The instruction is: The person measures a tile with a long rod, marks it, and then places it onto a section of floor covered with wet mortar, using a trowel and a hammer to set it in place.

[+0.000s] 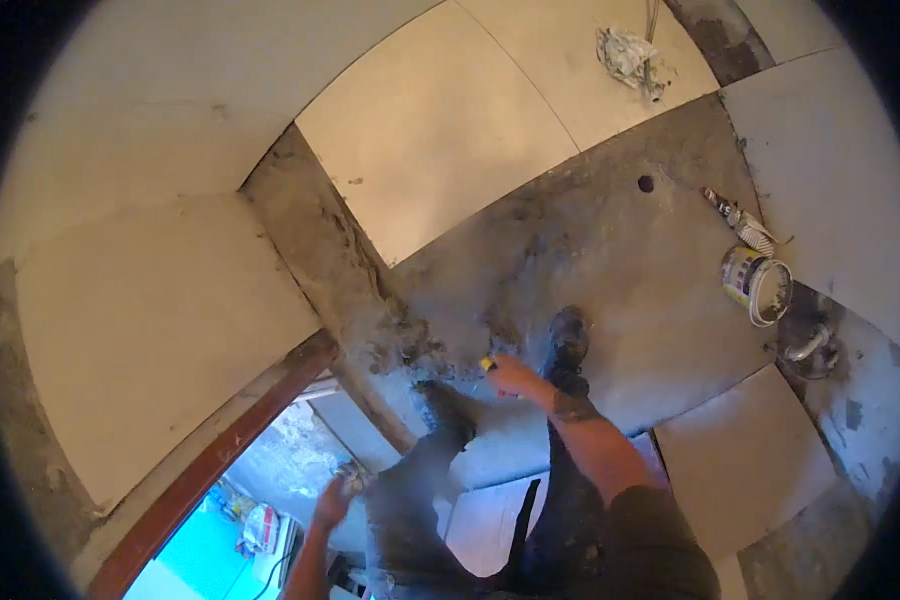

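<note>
Above the rough, grey bare floor [630, 280], my right hand [520, 378] is closed around a small tool with a yellow end [487, 364]. Most of that tool is hidden in the fingers, so its kind does not show. Lower and to the left, my left hand [332, 502] hangs beside the doorway; blur hides what its fingers do. Between my arms, two dark boots [568, 338] stand on the dusty floor. Crumbled grey debris [400, 335] lies ahead of them, close to the edge of a large pale tile [430, 130].
To the right stand a white bucket [740, 270] and a tube-shaped package [745, 225]. A pipe bend [808, 345] juts out behind them. The floor has a dark round hole [646, 184]. A crumpled bag [625, 57] sits at the far side. A reddish door frame [215, 460] runs along the left.
</note>
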`<action>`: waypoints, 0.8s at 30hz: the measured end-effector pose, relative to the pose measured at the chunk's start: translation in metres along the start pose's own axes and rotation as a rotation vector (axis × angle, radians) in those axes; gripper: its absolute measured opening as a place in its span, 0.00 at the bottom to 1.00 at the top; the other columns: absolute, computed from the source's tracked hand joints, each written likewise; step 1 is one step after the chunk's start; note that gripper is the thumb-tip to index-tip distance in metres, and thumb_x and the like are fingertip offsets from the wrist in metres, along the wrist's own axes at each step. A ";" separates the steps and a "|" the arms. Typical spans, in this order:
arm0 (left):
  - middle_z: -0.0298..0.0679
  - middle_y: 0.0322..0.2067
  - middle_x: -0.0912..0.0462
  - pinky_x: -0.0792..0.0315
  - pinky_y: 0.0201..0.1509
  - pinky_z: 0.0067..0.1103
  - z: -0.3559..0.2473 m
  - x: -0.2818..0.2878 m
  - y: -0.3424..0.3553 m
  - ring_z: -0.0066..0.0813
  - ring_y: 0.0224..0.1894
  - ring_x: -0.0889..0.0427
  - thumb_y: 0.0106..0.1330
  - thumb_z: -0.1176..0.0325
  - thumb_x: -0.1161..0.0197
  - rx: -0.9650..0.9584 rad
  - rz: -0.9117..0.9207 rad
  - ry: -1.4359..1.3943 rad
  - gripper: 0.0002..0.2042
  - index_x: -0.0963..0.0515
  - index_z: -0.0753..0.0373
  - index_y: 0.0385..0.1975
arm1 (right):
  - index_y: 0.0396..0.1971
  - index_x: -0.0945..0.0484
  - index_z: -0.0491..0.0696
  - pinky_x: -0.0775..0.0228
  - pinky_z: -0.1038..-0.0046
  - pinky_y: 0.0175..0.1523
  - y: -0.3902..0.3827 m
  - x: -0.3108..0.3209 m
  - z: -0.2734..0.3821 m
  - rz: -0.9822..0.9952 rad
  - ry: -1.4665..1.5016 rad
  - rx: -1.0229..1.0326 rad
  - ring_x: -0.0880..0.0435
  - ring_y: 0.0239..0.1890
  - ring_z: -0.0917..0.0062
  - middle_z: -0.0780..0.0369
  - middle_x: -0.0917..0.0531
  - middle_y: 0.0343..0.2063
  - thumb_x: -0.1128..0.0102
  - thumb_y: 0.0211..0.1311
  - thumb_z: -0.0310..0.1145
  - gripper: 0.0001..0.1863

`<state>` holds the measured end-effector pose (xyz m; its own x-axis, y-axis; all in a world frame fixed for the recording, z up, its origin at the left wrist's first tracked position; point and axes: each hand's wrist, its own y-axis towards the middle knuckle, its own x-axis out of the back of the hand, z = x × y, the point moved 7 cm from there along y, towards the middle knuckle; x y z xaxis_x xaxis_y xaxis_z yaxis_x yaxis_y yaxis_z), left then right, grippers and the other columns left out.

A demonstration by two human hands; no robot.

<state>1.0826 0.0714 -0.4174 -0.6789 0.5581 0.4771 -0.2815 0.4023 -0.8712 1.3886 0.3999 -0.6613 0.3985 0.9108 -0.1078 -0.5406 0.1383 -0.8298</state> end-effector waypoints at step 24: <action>0.56 0.39 0.21 0.30 0.51 0.34 -0.171 0.120 0.554 0.51 0.46 0.23 0.55 0.47 0.42 -0.094 -0.720 -0.371 0.26 0.23 0.66 0.41 | 0.27 0.32 0.47 0.41 0.78 0.16 0.115 0.169 0.046 -0.306 0.358 0.195 0.32 0.13 0.85 0.67 0.29 0.17 0.43 0.59 0.37 0.10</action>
<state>0.9614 0.4856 -0.8225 -0.5388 -0.1308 0.8322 -0.6875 0.6392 -0.3447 1.3601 0.5880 -0.7501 0.7709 0.6313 -0.0852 -0.4738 0.4789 -0.7390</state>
